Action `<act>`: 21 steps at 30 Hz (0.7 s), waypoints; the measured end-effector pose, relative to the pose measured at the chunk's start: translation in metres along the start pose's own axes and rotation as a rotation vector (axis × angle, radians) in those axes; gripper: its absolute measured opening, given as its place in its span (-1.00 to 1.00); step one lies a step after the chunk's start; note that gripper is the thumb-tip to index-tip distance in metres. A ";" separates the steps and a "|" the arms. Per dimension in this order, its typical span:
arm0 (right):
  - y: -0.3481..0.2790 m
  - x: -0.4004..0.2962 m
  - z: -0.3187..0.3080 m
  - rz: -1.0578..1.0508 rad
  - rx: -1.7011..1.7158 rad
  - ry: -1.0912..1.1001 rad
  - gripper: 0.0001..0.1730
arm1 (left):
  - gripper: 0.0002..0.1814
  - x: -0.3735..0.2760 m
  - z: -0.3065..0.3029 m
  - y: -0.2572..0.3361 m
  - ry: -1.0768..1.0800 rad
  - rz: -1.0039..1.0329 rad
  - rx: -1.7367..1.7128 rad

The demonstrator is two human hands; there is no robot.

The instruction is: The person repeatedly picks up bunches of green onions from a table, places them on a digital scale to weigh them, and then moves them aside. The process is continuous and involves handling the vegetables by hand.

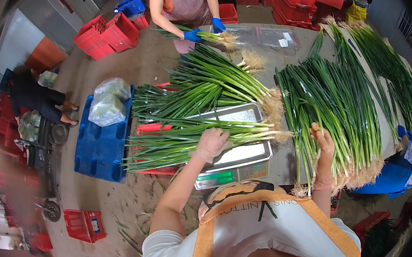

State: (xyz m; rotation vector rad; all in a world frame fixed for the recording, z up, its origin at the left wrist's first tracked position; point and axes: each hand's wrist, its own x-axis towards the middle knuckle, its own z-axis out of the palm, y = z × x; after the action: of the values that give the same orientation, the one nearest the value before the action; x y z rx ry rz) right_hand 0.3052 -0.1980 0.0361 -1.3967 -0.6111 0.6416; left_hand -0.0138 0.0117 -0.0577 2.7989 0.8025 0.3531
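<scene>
My left hand (213, 143), in a thin see-through glove, curls over a loose bunch of green onions (169, 142) that lies across a metal tray (246, 156). The tray rests on a digital scale (216, 178) with a lit green display. My right hand (322, 149) is upright at the near left side of a large pile of green onions (338, 108), its fingers against the stalks; whether they grip one is unclear. Another heap of green onions (219, 76) lies just beyond the tray, roots to the right.
Across the table (282, 169), a person in blue gloves (192, 35) holds a green onion bunch. More green onions (387, 64) lie at far right, near another worker's blue glove (403, 133). Bagged produce (107, 111) sits on a blue pallet (95, 153). Red crates (106, 36) stand around.
</scene>
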 end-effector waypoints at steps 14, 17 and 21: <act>-0.121 0.031 -0.122 -0.263 -0.325 0.068 -0.67 | -0.18 -0.055 -0.034 -0.070 0.040 -0.058 0.233; -0.028 0.064 -0.218 -0.103 -0.751 0.184 -0.72 | -0.18 -0.062 -0.027 -0.056 0.165 -0.054 0.261; 0.077 0.072 -0.278 0.141 -1.305 0.268 -0.59 | -0.19 -0.085 -0.029 -0.045 0.243 -0.108 0.205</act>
State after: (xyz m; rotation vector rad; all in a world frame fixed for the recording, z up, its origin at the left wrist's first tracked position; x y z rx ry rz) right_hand 0.5519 -0.3313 -0.0621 -2.6990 -0.7419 0.0754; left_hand -0.1141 0.0068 -0.0560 2.9205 1.0958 0.6354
